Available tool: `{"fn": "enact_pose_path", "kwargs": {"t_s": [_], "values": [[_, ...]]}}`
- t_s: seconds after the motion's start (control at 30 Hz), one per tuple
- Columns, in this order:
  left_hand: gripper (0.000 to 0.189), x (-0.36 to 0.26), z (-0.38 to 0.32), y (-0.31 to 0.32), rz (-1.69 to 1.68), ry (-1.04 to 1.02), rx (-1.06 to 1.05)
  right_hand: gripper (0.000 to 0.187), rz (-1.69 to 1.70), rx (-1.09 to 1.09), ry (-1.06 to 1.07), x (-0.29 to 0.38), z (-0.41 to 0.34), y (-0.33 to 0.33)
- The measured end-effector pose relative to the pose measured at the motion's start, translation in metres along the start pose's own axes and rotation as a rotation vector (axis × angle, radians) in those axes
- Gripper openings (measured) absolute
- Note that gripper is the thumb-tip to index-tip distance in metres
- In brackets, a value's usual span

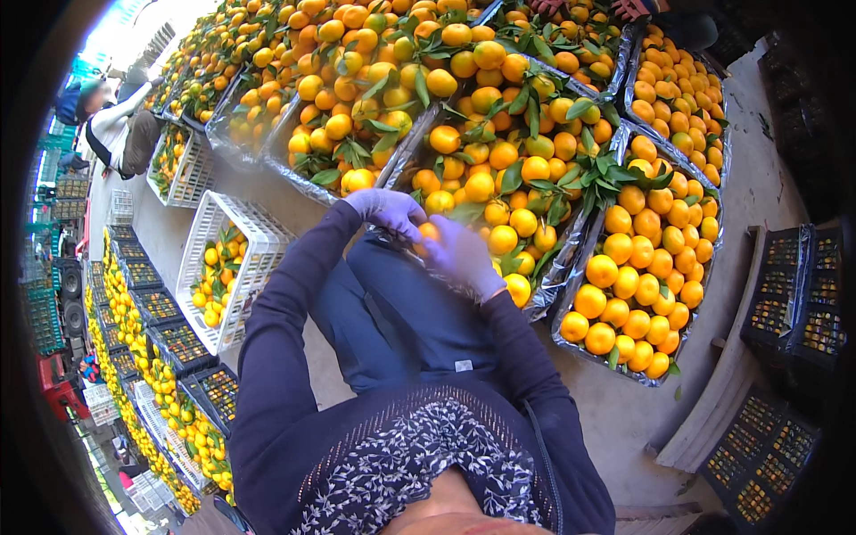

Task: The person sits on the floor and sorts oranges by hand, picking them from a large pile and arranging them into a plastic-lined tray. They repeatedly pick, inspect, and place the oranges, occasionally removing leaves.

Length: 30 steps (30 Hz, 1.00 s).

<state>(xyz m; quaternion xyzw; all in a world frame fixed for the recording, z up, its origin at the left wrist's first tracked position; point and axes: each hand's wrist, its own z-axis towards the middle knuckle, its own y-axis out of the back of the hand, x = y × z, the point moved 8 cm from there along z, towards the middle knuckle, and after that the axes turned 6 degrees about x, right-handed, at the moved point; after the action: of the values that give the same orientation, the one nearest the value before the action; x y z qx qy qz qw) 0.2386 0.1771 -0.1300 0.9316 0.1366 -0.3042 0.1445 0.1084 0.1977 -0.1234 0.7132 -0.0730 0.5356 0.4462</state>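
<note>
My left hand (391, 210) and my right hand (463, 255), both in thin purple gloves, meet above my knees at the near edge of a foil-lined crate. Between them is an orange mandarin (429, 232), partly covered by fingers. My right hand, blurred, curls around its right side. The left fingers are bent against it from the left, and whether they grip anything else is hidden. Just beyond lies a heap of leafy mandarins (479, 187) in the crate. To the right, a second foil-lined crate (563, 340) holds mandarins mostly without leaves.
On the left, a white plastic crate (261, 231) lies tilted with leafy mandarins inside. More mandarins (348, 40) are heaped beyond. Another person (120, 124) crouches at far left; gloved hands (628, 9) show at the top edge. Wooden planks (719, 394) and black crates (759, 455) stand right.
</note>
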Motion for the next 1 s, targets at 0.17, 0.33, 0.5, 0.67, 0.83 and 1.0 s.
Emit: {"fn": "enact_pose_path", "kwargs": {"t_s": [0.17,0.33,0.5,0.67,0.83,1.0], "values": [[0.030,-0.066,-0.001,0.131,0.437,-0.354,-0.991,0.054,0.022,0.114,-0.115,-0.023,0.001,-0.011],[0.042,-0.038,0.077,0.151,0.569,0.368,-0.612,0.052,0.103,0.153,-0.180,-0.014,0.000,-0.004],[0.050,-0.040,0.028,0.131,0.622,0.101,-0.565,0.052,0.115,0.145,-0.210,-0.002,-0.004,0.006],[0.047,-0.009,-0.028,0.046,0.529,-0.108,-0.463,0.049,0.119,0.100,-0.201,0.006,-0.009,0.013],[0.057,0.005,-0.022,0.003,0.458,-0.101,-0.396,0.048,0.148,0.119,-0.176,0.004,-0.005,0.005],[0.060,0.016,-0.021,0.009,0.378,-0.026,-0.250,0.050,0.123,0.095,-0.091,-0.005,-0.001,-0.001]]}}
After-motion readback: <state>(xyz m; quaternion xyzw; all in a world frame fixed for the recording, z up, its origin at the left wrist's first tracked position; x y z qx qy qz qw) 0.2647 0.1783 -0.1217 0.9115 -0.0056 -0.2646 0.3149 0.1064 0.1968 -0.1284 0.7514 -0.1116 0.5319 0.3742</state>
